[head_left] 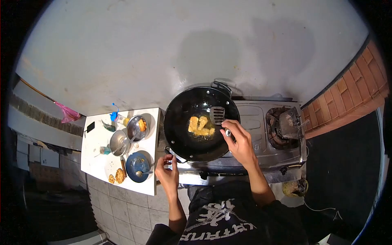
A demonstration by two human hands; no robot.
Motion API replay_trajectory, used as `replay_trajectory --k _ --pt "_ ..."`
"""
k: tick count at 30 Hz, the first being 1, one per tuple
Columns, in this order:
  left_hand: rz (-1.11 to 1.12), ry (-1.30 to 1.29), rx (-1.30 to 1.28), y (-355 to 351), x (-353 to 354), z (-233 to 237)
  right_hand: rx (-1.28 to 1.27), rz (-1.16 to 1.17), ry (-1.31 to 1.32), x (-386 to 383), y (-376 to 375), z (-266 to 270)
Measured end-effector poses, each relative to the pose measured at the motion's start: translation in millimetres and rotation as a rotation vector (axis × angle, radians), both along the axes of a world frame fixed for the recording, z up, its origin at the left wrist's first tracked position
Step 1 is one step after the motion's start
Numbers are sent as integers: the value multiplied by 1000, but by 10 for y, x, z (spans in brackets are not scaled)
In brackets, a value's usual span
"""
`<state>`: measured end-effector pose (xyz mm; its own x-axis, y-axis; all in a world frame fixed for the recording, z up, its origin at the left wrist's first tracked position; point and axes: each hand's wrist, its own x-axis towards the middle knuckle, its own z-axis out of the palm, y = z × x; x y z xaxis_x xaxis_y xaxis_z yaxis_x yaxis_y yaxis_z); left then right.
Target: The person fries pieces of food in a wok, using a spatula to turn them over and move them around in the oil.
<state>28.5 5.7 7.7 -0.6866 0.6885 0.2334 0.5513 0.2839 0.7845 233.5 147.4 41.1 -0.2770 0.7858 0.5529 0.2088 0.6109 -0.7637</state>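
Observation:
A black wok [183, 149] sits on the left side of the gas stove. Several golden pieces of food [198, 125] lie in bubbling oil at its bottom. My right hand [241, 145] is closed around the handle of a slotted spatula [217, 115], whose blade is over the wok's right side, beside the food. At the wok's lower-left rim is my left hand [167, 169], fingers bent and apart, close to the wok's near handle [174, 157]. Whether the fingertips touch that handle is hard to see.
On the left, a white table [96, 149] carries metal bowls [135, 128], a blue plate [138, 166] with a spoon, fried pieces [119, 175], a bottle [121, 119] and a phone [90, 127]. A second burner [279, 128] is right of the wok. A wall rises behind the stove.

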Motion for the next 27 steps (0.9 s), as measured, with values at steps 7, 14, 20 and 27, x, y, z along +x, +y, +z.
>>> replay_trajectory --k 7,14,20,27 --pt "63 1 -7 -28 -11 25 -30 42 -44 134 -101 156" --pt "98 -6 -22 -17 44 33 -53 97 -26 148 -109 122" --pt "122 -1 -7 -23 106 43 6 141 -94 144 -51 -13" --pt "152 -99 -9 -62 106 40 -68 136 -33 122 6 -45"
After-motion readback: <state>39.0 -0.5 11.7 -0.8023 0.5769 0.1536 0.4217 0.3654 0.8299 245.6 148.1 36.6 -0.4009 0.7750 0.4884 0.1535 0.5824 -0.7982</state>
